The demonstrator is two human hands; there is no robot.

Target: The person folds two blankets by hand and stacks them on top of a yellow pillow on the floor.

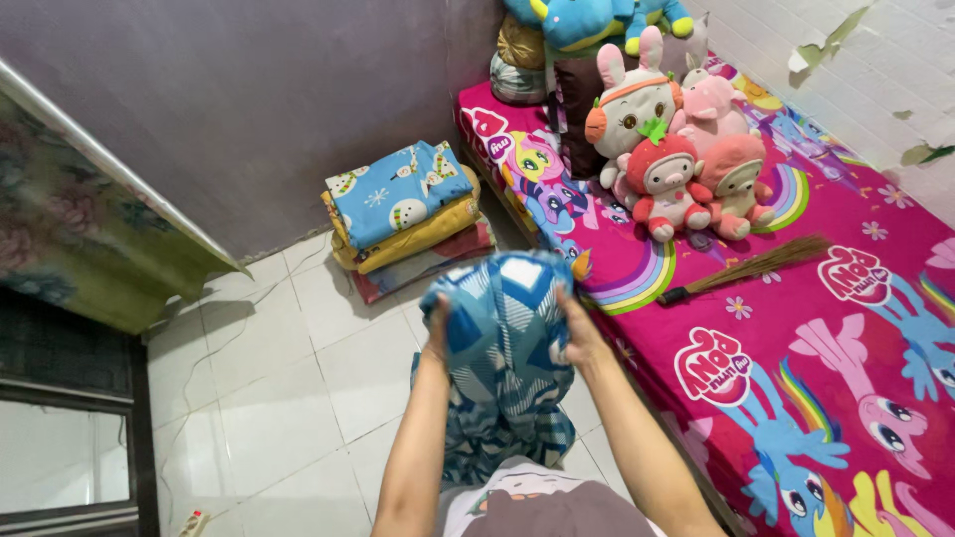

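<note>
I hold up a blue patterned cloth (505,348) with white and dark blue shapes in front of me. My left hand (436,320) grips its upper left edge and my right hand (579,328) grips its upper right edge. The cloth hangs down bunched between my forearms, over the white tiled floor (288,398) beside a low mattress (796,328) with a pink cartoon-pony sheet.
A stack of folded pillows or covers (403,214) lies on the floor by the wall. Several plush toys (676,149) sit at the head of the mattress. A straw hand broom (751,267) lies on the sheet. A dark cabinet with a floral cloth (70,229) stands at the left.
</note>
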